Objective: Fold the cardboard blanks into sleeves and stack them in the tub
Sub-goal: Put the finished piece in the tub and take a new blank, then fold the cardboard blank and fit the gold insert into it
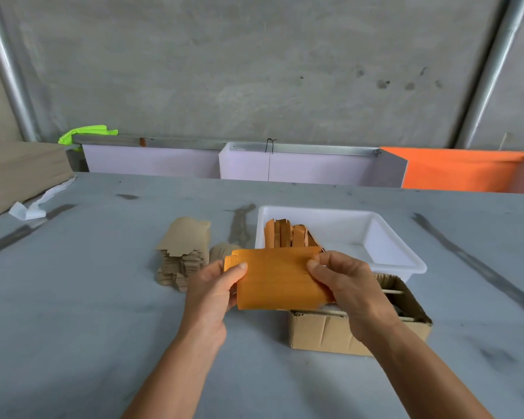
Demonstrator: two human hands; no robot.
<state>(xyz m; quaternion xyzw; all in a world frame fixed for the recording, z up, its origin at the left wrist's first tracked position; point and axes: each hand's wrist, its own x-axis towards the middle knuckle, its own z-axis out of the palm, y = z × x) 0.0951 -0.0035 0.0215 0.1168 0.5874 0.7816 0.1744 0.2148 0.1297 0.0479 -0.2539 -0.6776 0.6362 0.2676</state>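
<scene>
Fingers of the right hand are pinched on the flat orange cardboard blank at its 3 o'clock edge, while the left hand clamps the 9 o'clock edge, thumb on top. It is held above the grey worktop, seemingly so the panels can be bent round into a sleeve. At 12 o'clock, the white plastic tub is kept near, folded orange sleeves stood inside. A stack of brown flat blanks waits at 10 o'clock for easy picking.
</scene>
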